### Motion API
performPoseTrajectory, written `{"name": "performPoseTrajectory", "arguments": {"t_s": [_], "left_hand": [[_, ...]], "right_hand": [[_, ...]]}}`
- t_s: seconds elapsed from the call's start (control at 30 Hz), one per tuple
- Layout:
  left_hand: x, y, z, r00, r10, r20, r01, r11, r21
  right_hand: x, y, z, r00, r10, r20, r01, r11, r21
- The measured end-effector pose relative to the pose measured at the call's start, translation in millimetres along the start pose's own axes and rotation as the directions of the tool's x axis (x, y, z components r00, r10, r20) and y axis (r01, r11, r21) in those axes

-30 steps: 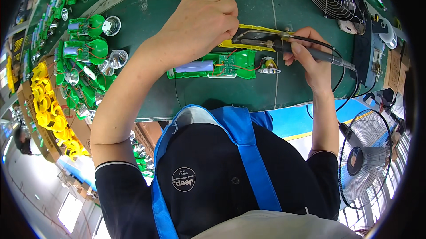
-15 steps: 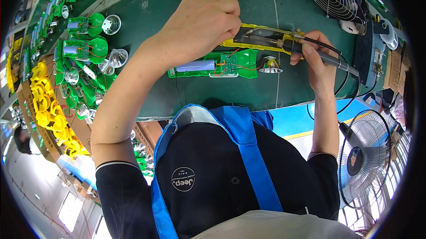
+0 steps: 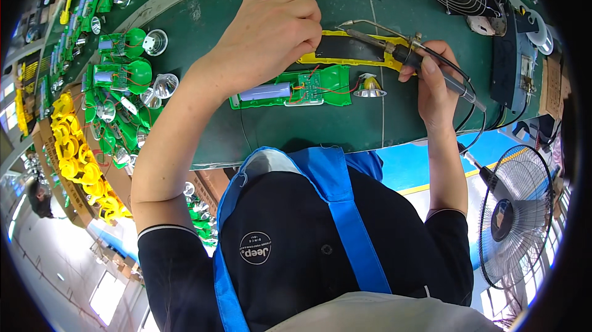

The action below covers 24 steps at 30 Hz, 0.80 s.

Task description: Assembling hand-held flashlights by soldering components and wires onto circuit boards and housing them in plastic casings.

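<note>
Your right hand (image 3: pixel 436 82) grips a slim black-handled soldering iron (image 3: pixel 402 54) with a metal barrel and a thin bent metal tube alongside, thumb pressing against the fingers. Its tip is over the far edge of a long yellow plastic shell (image 3: pixel 345 60) with a black inset panel; you cannot tell whether they touch. That shell lies on the green bench top (image 3: pixel 431 122), just beyond a green plastic housing (image 3: pixel 336 85) with 1 lilac cylindrical battery (image 3: pixel 265 92).

Your left hand (image 3: pixel 271 33) is curled at the shell's left end, fingertips hidden, so what they pinch cannot be told.

Expect the iron to be light and stiff, with its cable tugging behind; keep to the black handle, as the metal is likely hot. The shell should be light, rigid and prone to skate; steady it by its 2 ends, clear of the tip.
</note>
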<state>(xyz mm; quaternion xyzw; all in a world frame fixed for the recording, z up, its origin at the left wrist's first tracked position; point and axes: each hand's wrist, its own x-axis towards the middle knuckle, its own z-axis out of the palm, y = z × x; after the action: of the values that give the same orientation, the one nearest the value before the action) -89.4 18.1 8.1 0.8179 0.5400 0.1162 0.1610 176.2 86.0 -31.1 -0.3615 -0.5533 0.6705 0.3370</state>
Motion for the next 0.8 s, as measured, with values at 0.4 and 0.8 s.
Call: {"name": "performPoseTrajectory", "arguments": {"t_s": [0.4, 0.8], "left_hand": [[-0.2, 1.7, 1.1, 1.000, 0.006, -0.029, -0.006, 1.000, -0.013], [0.1, -1.7, 2.2, 0.999, 0.035, -0.028, -0.035, 0.999, -0.007]], "right_hand": [[-4.3, 9.9, 1.6, 0.983, -0.181, -0.026, 0.181, 0.983, 0.009], [-3.5, 10.7, 1.9, 0.981, -0.191, -0.038, 0.191, 0.982, -0.010]]}}
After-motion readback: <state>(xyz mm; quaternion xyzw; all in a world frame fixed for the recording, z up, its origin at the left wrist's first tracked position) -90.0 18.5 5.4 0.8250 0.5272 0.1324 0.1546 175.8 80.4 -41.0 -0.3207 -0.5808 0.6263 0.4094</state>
